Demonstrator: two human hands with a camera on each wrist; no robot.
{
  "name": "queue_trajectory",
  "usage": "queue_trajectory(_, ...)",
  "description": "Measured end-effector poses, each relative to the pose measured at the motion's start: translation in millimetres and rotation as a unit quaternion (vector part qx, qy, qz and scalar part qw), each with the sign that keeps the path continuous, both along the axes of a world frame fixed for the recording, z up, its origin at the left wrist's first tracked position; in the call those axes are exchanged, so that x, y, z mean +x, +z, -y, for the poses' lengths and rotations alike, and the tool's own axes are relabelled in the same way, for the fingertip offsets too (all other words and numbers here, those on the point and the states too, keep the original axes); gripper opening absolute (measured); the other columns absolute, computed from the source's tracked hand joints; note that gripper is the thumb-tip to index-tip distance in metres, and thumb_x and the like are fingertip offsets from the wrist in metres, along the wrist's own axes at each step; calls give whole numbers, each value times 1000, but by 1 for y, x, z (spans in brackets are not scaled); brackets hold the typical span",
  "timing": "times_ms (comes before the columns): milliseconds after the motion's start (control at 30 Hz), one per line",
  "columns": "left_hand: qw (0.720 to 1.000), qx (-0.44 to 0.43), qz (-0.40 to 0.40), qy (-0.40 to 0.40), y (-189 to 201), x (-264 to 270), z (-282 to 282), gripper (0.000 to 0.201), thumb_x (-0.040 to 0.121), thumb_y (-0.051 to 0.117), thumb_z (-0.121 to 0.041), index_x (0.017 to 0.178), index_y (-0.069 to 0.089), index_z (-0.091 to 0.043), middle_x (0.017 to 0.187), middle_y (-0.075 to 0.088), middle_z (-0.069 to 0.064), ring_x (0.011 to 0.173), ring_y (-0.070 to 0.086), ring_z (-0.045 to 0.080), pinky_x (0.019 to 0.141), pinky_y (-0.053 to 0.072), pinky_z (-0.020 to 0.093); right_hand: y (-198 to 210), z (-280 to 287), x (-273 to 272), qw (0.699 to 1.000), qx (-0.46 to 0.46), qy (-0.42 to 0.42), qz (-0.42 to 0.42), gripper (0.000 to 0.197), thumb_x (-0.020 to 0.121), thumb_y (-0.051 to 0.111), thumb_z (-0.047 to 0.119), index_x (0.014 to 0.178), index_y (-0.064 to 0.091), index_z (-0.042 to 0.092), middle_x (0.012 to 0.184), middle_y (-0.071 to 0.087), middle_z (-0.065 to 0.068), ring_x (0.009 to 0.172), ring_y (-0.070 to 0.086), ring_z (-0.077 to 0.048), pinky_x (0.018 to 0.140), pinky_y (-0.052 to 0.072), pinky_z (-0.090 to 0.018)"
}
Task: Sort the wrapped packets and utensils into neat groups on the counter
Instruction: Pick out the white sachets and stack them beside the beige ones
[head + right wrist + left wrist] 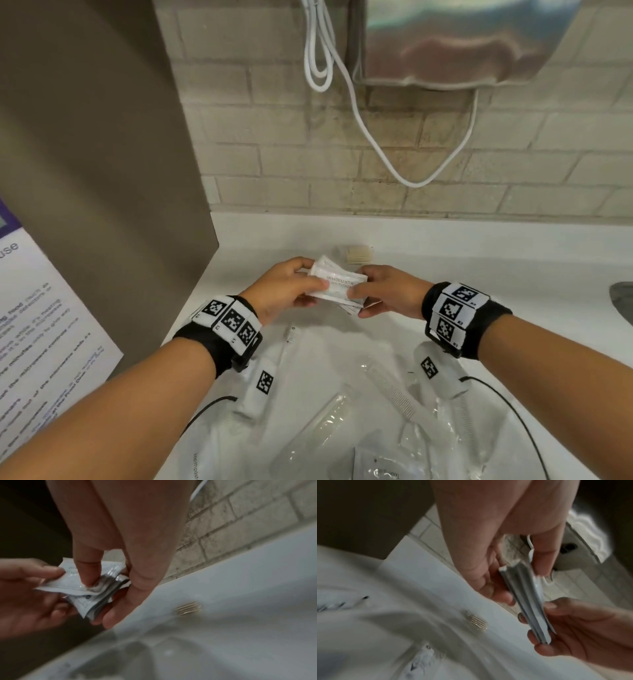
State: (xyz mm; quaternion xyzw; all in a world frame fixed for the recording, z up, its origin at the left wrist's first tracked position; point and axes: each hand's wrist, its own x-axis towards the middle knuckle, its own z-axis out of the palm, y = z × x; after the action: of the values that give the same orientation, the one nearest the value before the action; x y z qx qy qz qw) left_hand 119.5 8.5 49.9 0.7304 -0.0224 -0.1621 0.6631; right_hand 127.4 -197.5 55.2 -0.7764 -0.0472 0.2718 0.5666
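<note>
Packets come first in the sorting: a small stack of flat white paper sachets (337,284) with faint grey print is held above the white tabletop (479,260), pinched at its left end by the left hand (286,291) and at its right end by the right hand (383,291), thumbs on top and fingers curled beneath. From the left wrist view the stack shows edge-on as several thin layers, not yet flush; from the right wrist view the lower sachets fan out at an angle. The step in hand looks like squaring this bundle into one neat group. The next move likely calls for tapping the edges even and laying the stack down on a bare patch, apart from the small bundle of pale wooden toothpicks in clear wrap (359,254) lying just behind the hands. Nearer the person, clear-wrapped white plastic utensils (394,394) lie loosely strewn and unsorted. Print on the top sachet is too small and blurred to read. A white poster (41,325) on the left carries black text; only "use" is legible.
</note>
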Motion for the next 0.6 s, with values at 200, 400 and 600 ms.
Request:
queue_trajectory(200, 926, 357, 37, -116, -22, 32, 44, 46, 91, 56, -19, 129, 35, -5, 118, 58, 11, 95, 58, 22, 66, 49, 26, -16, 15, 30, 944, -286, 66, 153, 20, 90, 57, 13, 109, 51, 10, 110, 59, -13, 88, 58, -23, 78, 53, -32)
queue_trajectory(400, 894, 435, 61, -82, -45, 52, 80, 86, 92, 49, -6, 152, -9, -28, 131, 47, 18, 110, 57, 33, 96, 49, 43, -52, 12, 49, 882, -400, 65, 240, 39, 94, 44, 10, 133, 40, 4, 125, 45, -18, 104, 57, -35, 92, 48, -41)
queue_trajectory(600, 849, 502, 94, -137, -58, 52, 89, 92, 89, 51, -1, 153, -10, -28, 139, 29, 16, 111, 52, 33, 97, 47, 38, -75, 14, 51, 862, -434, 75, 250, 38, 89, 43, -3, 127, 40, 1, 123, 41, -17, 105, 50, -34, 82, 40, -36)
